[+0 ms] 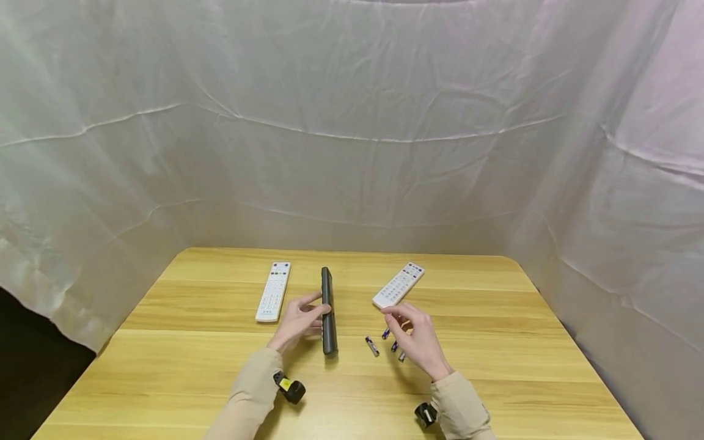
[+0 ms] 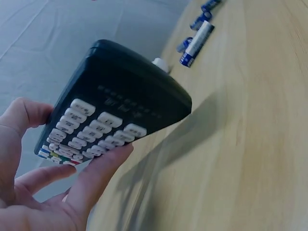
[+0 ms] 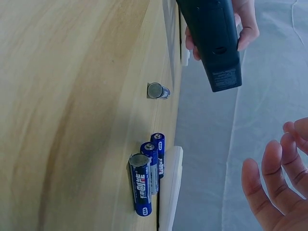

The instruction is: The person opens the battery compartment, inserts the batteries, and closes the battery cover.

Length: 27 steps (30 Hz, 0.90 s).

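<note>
A black remote control (image 1: 329, 318) with white buttons is gripped by my left hand (image 1: 297, 322), thumb on one side and fingers on the other. It is tilted up on its side above the table; the left wrist view shows its button face (image 2: 122, 91) and the right wrist view its back (image 3: 214, 43). My right hand (image 1: 419, 343) hovers over several blue-and-silver AAA batteries (image 3: 141, 185), its fingers loosely bent and nothing visible between them. Apart from that group, one battery (image 1: 372, 346) lies between the hands.
On the wooden table (image 1: 192, 379), a white remote control (image 1: 272, 293) lies left of my left hand. Another white remote (image 1: 399, 285) lies at an angle just beyond my right hand. Pale cloth (image 1: 352, 171) hangs behind the table and along its sides.
</note>
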Tool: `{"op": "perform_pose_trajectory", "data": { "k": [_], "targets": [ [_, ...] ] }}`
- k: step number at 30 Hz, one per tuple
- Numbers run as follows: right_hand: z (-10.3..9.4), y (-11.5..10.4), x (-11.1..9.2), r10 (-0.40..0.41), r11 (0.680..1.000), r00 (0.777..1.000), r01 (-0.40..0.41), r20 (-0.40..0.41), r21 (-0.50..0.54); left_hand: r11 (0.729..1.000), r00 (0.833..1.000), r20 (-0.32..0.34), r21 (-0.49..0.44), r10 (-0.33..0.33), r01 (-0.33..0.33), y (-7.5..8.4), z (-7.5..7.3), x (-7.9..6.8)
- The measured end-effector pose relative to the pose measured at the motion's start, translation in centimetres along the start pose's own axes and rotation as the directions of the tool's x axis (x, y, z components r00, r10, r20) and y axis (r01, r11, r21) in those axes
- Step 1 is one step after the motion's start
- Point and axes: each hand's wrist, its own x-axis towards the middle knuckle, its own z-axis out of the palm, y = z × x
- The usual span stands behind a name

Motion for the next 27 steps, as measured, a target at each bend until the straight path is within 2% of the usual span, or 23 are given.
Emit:
{"op": "perform_pose_trajectory", "data": {
  "k": [4,7,14,19,22,27],
  "targets": [
    [0.1,0.1,-0.1,-0.014,1.0,1.0,0.014,-0.007,-0.005,0.997,0.996,0.079,-0.059,-0.034,0.038,-0.3,-0.4,0.0],
    [0.1,0.1,-0.1,-0.017,1.0,1.0,0.017,-0.008,-0.005,0.993,0.985,0.17,-0.101,-0.037,0.055,-0.6,-0.7,0.0],
    [0.0,0.0,-0.1,0.01,1.0,1.0,-0.01,0.021,0.0,0.976,0.928,0.373,-0.206,0.013,0.069,-1.0,-1.0,0.0],
    [0.0,0.0,-0.1,0.018,1.0,0.999,-0.018,0.035,-0.004,0.953,0.891,0.452,-0.286,0.04,0.102,-1.1,-1.0,-0.2],
    [0.0,0.0,-0.1,0.022,1.0,0.999,-0.022,0.04,-0.01,0.942,0.875,0.48,-0.317,0.056,0.114,-1.1,-1.0,-0.4],
    [0.0,-0.1,-0.1,0.034,0.999,0.998,-0.034,0.049,-0.014,0.935,0.876,0.478,-0.338,0.069,0.111,-1.2,-0.8,-0.8]
  ]
}}
